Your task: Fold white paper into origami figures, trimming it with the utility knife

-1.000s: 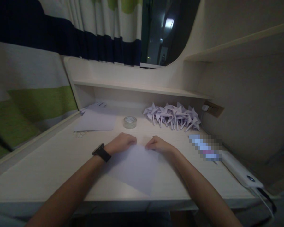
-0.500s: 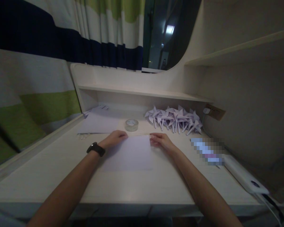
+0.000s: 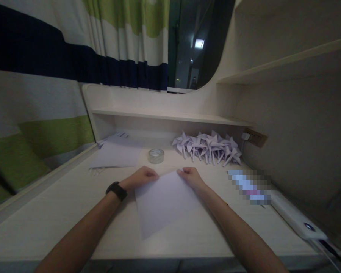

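A white sheet of paper (image 3: 166, 203) lies turned at an angle over the desk in front of me. My left hand (image 3: 143, 177), with a dark watch on its wrist, pinches the sheet near its far left edge. At the far right corner, the thumb and fingers of my right hand (image 3: 191, 177) close on the same sheet. Just beyond the paper stands a roll of clear tape (image 3: 156, 156).
Several white paper pinwheels (image 3: 207, 146) are heaped at the back right. A stack of white paper (image 3: 115, 151) lies at the back left. On the right are a blurred-out flat item (image 3: 248, 187) and a white power strip (image 3: 297, 216). A shelf (image 3: 170, 115) runs along the back.
The sheet has turned, its near edge now slanting and reaching closer to me. My right hand has gone from beside the sheet to gripping its far right corner. The view has tilted slightly.
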Tool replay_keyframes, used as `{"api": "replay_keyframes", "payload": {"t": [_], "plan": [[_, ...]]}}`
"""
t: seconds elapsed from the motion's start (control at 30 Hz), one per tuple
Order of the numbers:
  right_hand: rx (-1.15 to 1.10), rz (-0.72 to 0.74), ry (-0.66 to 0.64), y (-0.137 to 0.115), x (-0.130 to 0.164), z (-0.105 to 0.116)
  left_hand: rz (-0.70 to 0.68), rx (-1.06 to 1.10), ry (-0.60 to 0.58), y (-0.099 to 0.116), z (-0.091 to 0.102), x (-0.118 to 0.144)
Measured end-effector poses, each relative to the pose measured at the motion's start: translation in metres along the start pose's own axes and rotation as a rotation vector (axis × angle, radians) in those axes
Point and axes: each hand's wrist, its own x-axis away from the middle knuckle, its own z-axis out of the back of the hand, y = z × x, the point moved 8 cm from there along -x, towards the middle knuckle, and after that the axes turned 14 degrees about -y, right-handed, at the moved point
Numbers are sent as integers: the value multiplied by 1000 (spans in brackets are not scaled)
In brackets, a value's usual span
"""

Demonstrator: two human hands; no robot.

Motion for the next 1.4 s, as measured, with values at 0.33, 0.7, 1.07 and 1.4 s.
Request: {"api": "replay_keyframes", "payload": {"t": [0.33,0.7,1.07,1.4], "plan": [[414,62,93,-12,-2,3,30,239,7,-17,-26,-6],[567,17,190,-26,10,4,14,52,192,-33,-5,-15],[648,-5,254,-27,12,1,21,116,183,-30,-10,-14],[671,-20,324,-37,17,15,24,120,218,-22,-6,-11]]}}
